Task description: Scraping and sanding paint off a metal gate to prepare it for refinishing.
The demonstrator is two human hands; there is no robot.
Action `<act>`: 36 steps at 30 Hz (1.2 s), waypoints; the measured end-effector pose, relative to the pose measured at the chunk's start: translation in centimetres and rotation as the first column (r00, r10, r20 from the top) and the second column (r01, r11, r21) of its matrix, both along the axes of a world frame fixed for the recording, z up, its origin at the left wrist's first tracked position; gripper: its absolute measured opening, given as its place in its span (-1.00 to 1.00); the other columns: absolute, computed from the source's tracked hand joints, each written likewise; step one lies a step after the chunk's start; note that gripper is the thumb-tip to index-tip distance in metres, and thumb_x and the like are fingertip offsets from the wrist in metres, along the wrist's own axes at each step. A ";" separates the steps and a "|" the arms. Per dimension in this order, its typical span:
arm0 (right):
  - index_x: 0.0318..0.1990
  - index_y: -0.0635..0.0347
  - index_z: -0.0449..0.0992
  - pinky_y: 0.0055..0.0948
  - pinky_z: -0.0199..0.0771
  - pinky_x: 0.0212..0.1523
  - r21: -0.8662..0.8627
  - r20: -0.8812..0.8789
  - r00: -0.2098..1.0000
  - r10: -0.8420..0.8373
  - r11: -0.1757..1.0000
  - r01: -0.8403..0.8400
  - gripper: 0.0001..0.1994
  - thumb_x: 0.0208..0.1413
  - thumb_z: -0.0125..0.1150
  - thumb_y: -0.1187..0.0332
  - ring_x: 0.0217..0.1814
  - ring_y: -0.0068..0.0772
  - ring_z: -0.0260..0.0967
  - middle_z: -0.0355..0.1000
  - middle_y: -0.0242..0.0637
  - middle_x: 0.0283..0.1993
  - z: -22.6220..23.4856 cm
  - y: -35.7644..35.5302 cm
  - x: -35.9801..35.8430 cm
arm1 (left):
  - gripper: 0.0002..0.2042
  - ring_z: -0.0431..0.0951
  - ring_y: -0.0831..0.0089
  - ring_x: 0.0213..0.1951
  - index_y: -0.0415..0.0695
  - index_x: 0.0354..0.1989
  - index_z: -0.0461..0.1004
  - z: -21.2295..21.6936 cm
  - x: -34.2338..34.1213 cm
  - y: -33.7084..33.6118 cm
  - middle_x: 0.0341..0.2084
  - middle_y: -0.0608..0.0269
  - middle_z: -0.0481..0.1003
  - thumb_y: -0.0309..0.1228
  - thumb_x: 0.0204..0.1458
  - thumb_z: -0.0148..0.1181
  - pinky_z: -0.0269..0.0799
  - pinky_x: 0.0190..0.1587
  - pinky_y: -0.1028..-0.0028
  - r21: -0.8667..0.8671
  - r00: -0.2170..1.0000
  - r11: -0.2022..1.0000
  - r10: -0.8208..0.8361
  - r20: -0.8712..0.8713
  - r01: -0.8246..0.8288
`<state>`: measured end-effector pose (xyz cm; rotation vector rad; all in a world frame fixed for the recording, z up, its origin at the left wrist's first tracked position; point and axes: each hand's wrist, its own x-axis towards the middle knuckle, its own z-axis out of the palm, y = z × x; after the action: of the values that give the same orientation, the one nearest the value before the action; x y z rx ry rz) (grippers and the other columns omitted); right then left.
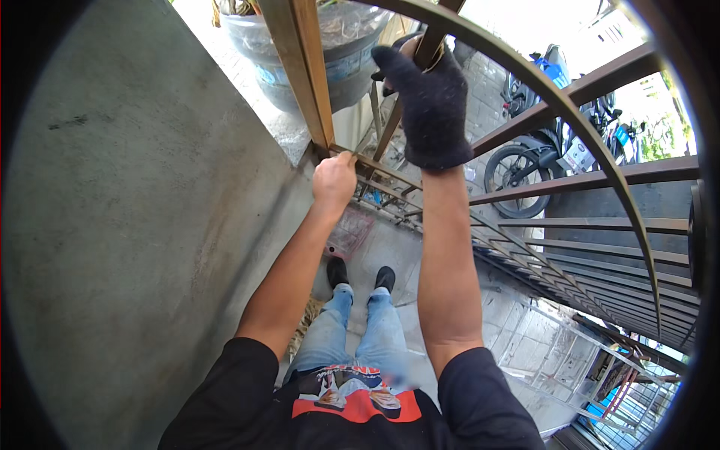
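A brown metal gate (559, 112) with long bars and a curved rail stands in front of me. My left hand (335, 180), bare, is closed at the foot of a thick brown post (300, 71), against the low crossbar (390, 175). Whatever its fingers pinch is too small to make out. Higher up and to the right, my right hand (435, 105) wears a black knit glove. Its fingers curl around an upright gate bar (431, 46), with the thumb sticking out to the left. Something tan shows beside that bar, partly hidden by the glove.
A grey concrete wall (142, 195) fills the left side. Behind the post sits a large plastic-wrapped plant pot (322, 64). Motorcycles (525, 172) are parked beyond the gate. At lower right are a pale metal frame (555, 360) and wire mesh (637, 405). My shoes are on concrete.
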<state>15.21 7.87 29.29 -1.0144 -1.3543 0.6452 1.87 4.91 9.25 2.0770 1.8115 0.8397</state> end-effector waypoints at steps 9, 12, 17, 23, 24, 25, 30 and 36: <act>-0.42 0.15 0.41 -0.30 0.35 -0.48 -0.409 0.277 0.952 -0.133 0.880 0.242 -0.76 -0.10 0.35 0.25 -0.56 -0.33 0.36 0.36 -0.27 -0.58 -19.7 -0.9 2.4 | -0.82 0.54 -0.10 -0.44 -0.16 -0.49 0.47 -0.1 3.4 -0.5 -0.58 -0.11 0.50 -0.32 0.05 0.11 0.44 -0.34 0.04 -0.061 0.999 0.998 -0.036 -0.014 0.035; -0.38 0.03 0.47 -0.31 0.37 -0.55 0.617 0.549 0.665 -0.507 0.782 0.087 -0.90 -0.09 0.26 0.38 -0.59 -0.22 0.36 0.31 -0.30 -0.64 -8.9 1.6 1.2 | -0.82 0.54 -0.10 -0.46 -0.15 -0.50 0.47 -0.3 1.4 -0.3 -0.59 -0.11 0.50 -0.32 0.04 0.12 0.45 -0.37 0.05 -0.041 0.997 0.999 0.024 -0.075 -0.027; -0.08 -0.08 0.53 -0.37 0.40 -0.48 0.817 0.446 0.577 -0.684 0.574 0.049 -0.67 -0.05 0.11 0.47 -0.51 -0.33 0.39 0.43 -0.38 -0.47 -2.6 4.1 1.9 | -0.79 0.51 -0.13 -0.50 -0.18 -0.53 0.44 0.3 2.2 -1.6 -0.64 -0.13 0.47 -0.32 0.05 0.13 0.43 -0.41 0.04 -0.007 0.999 0.999 -0.034 -0.032 0.033; -0.42 0.11 0.46 -0.44 0.34 -0.49 -0.424 0.035 0.977 -0.208 0.883 0.203 -0.80 -0.02 0.34 0.23 -0.52 -0.48 0.37 0.43 -0.35 -0.56 -18.0 -1.1 0.6 | -0.77 0.45 -0.19 -0.47 -0.25 -0.58 0.39 0.1 3.3 -4.2 -0.63 -0.20 0.41 -0.37 0.03 0.15 0.34 -0.44 0.08 -0.067 0.973 0.998 0.012 0.229 0.004; -0.49 0.08 0.45 -0.51 0.30 -0.52 -0.472 -0.077 0.979 -0.190 0.872 0.132 -0.82 0.03 0.32 0.28 -0.55 -0.63 0.32 0.39 -0.44 -0.62 -18.0 -0.8 0.6 | -0.77 0.45 -0.19 -0.47 -0.25 -0.58 0.39 0.1 3.1 -3.5 -0.63 -0.20 0.41 -0.37 0.03 0.15 0.34 -0.44 0.08 -0.059 0.972 0.998 0.018 0.233 -0.005; -0.47 0.11 0.45 -0.53 0.30 -0.51 -0.495 -0.104 0.987 -0.123 0.867 0.056 -0.82 0.04 0.31 0.30 -0.54 -0.62 0.33 0.41 -0.44 -0.60 -16.8 -1.0 0.3 | -0.78 0.47 -0.18 -0.48 -0.22 -0.54 0.42 0.0 2.0 -3.5 -0.64 -0.18 0.43 -0.35 0.04 0.14 0.36 -0.43 0.05 -0.076 0.978 0.996 0.054 0.199 -0.040; -0.31 0.22 0.43 -0.51 0.42 -0.31 -0.253 -0.195 0.981 0.019 0.965 -0.069 -0.89 0.11 0.17 0.39 -0.41 -0.53 0.43 0.46 -0.32 -0.52 -10.5 -2.0 1.2 | -0.78 0.51 -0.15 -0.44 -0.17 -0.48 0.46 0.9 -0.7 -3.8 -0.59 -0.14 0.47 -0.28 0.08 0.10 0.41 -0.41 0.02 -0.189 0.986 0.975 0.134 0.100 -0.114; -0.17 0.20 0.41 -0.49 0.41 -0.09 0.036 0.024 0.988 0.154 0.987 -0.155 -0.90 0.27 -0.02 0.41 -0.19 -0.47 0.47 0.50 -0.30 -0.23 -0.3 -0.1 2.4 | -0.79 0.50 -0.18 -0.44 -0.18 -0.46 0.43 0.1 2.7 -6.4 -0.58 -0.15 0.48 -0.30 0.09 0.09 0.38 -0.40 -0.02 -0.230 0.986 0.973 0.014 0.165 0.024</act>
<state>17.62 7.81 29.02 -0.8938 -1.4688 0.7227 4.54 -1.45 9.37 1.8105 1.7245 0.7359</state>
